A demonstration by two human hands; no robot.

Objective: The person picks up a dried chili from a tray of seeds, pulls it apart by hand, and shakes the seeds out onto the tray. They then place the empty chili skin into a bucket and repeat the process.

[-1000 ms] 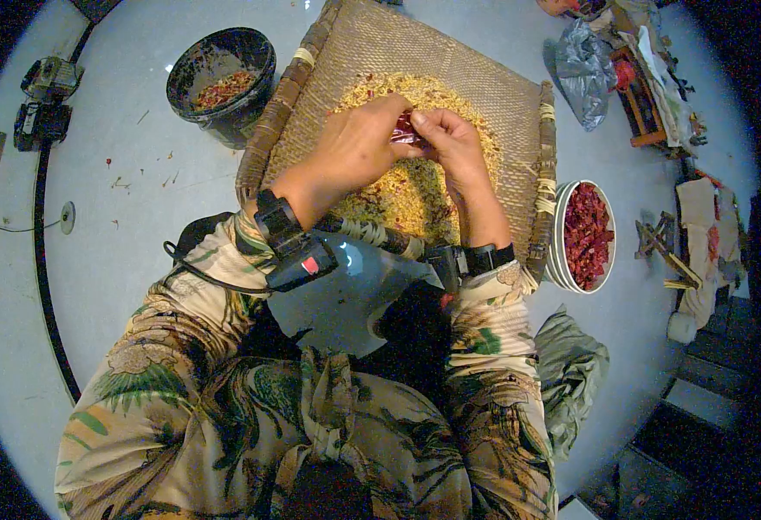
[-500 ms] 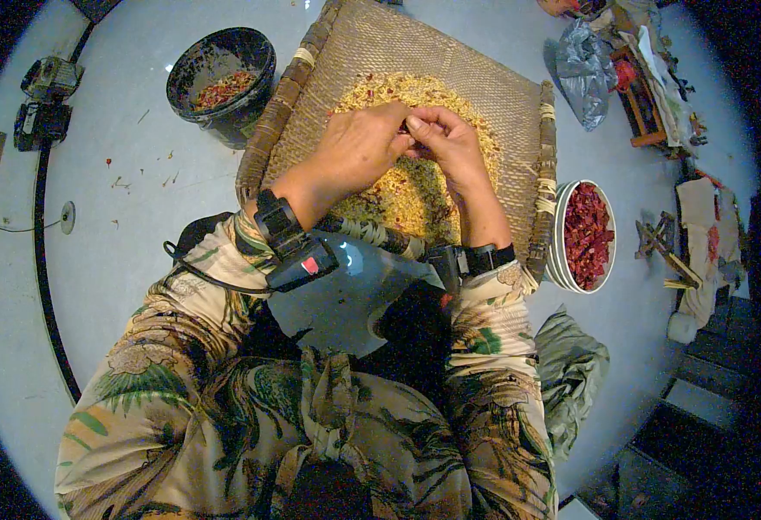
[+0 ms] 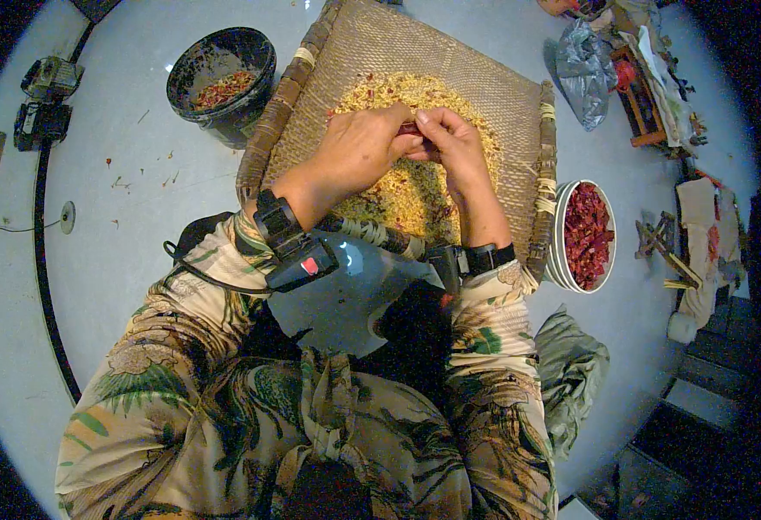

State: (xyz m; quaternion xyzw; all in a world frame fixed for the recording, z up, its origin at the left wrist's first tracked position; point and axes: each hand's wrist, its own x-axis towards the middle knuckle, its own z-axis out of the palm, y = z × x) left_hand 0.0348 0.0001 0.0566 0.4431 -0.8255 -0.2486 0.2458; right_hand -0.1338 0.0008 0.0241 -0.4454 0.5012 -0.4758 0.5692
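Observation:
My left hand and my right hand meet over a woven winnowing basket. Between their fingertips is a dark red dried chili, partly covered by the fingers. Both hands are closed on it, thumbs close together. Below them a heap of yellow seeds with red flecks lies spread across the basket. To the right of the basket stands a white bucket filled with red dried chili pieces.
A black bucket holding reddish-yellow scraps stands left of the basket. Stray stems lie on the floor. At the right are a grey plastic bag, a wooden stool and a crumpled green sack.
The fingertips have drawn slightly apart, and more of the red chili shows between them. My right thumb has shifted a little. The basket and buckets are unmoved.

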